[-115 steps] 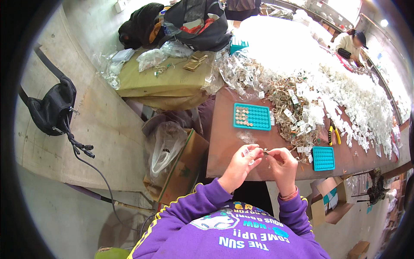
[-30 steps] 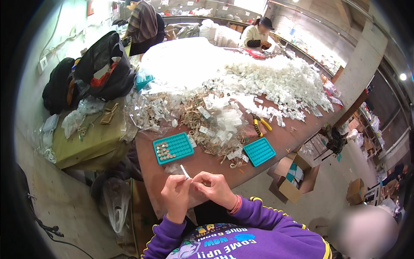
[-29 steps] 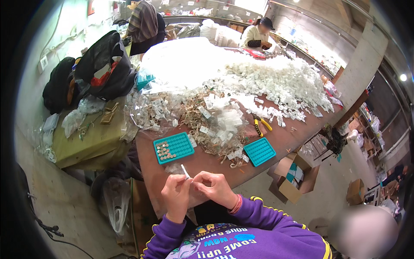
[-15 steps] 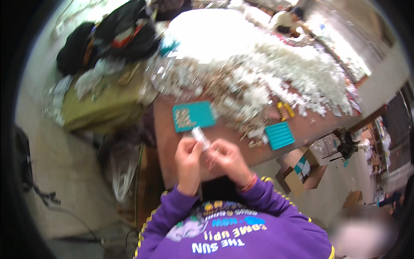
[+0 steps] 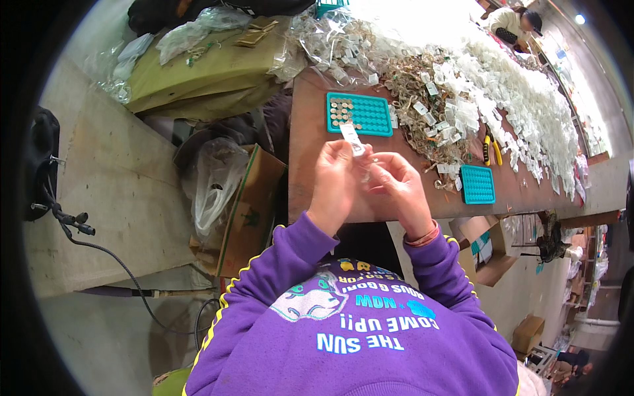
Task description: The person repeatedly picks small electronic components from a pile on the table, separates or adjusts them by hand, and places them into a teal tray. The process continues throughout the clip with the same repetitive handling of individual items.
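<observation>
Between the thumb and fingers of my left hand (image 5: 333, 181) is a small white tag (image 5: 352, 137) with a dark mark near its lower end. My right hand (image 5: 401, 188) is closed in a pinch just beside it, on something too small to make out. Beyond both hands lies a teal tray (image 5: 376, 113) with rows of small round hollows. Small round tan discs (image 5: 341, 109) fill part of its left side, and the tag overlaps its near edge in the picture.
A large heap of white tags with beige strings (image 5: 429, 109) covers the table's far side. Yellow-and-black pliers (image 5: 489, 150) lie near a second teal tray (image 5: 477, 185). Cardboard boxes (image 5: 247, 211) flank the brown table (image 5: 307, 152). Another person (image 5: 512, 26) is at the far right.
The view has shifted, so table and hands now appear further right and the trays higher up. The tag stays in my left hand, with my right hand still close beside it.
</observation>
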